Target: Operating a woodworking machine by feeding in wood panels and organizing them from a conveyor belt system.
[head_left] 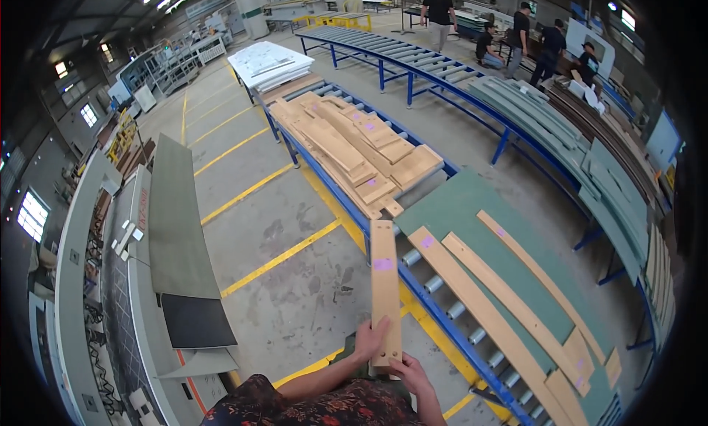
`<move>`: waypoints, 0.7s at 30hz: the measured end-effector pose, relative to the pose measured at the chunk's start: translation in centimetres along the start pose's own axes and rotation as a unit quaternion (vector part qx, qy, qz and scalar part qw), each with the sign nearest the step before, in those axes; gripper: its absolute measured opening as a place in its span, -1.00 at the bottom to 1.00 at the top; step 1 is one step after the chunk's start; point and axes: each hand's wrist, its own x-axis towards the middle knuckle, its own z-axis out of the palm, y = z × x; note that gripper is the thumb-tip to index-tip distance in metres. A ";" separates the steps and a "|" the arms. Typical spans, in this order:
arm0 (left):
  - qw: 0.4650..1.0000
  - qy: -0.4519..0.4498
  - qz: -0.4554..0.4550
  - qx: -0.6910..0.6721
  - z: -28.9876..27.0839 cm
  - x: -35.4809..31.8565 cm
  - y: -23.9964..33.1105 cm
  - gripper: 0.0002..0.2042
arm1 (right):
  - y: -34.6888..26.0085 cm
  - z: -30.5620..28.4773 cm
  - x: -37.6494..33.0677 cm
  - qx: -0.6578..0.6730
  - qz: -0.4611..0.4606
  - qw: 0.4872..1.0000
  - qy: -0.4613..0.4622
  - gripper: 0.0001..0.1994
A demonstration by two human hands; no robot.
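Note:
A long light-wood board (383, 297) with a purple label and small holes near its ends is in both my hands, its far end pointing away from me. My left hand (371, 340) grips it on the left side, a short way up from the near end. At the near right corner, my right hand (410, 372) closes on the edge. Beside it, several wooden strips (461, 286) lie on a green sheet (450, 205) over the rollers. Farther along the conveyor rests a heap of wooden boards (339, 142), some with purple labels.
Blue-framed roller conveyors (435, 284) run ahead and to the right. White panels (269, 63) are stacked beyond the heap. Grey-green boards (531, 113) cover the right conveyor. A long machine (136, 278) stands at left. Several people (520, 35) are at the far right.

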 end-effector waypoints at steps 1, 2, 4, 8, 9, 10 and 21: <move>1.000 0.020 -0.016 0.000 -0.3 1.3 0.7 -0.55 | -0.6 0.6 1.2 0.036 -0.005 0.999 -0.011 -0.57; 1.000 0.018 -0.017 -0.007 -0.3 2.4 1.3 -0.55 | -1.3 1.1 2.4 0.029 -0.004 1.000 -0.007 -0.57; 0.996 0.076 0.016 -0.043 -0.2 4.9 2.7 -0.57 | -2.8 2.3 5.0 0.101 -0.047 0.994 0.004 -0.58; 0.986 0.082 0.057 -0.130 0.2 12.3 4.0 -0.59 | -6.8 4.2 11.1 0.170 -0.073 0.981 0.061 -0.54; 0.986 0.077 0.058 -0.134 0.0 14.4 4.5 -0.59 | -8.7 4.5 12.9 0.162 -0.077 0.982 0.065 -0.54; 0.987 0.063 0.058 -0.133 0.1 16.2 5.2 -0.60 | -10.0 4.4 14.8 0.144 -0.094 0.983 0.071 -0.56; 0.989 -0.075 0.078 0.098 -10.3 36.0 2.3 -0.51 | -24.6 5.4 31.1 0.164 -0.196 0.960 0.117 -0.77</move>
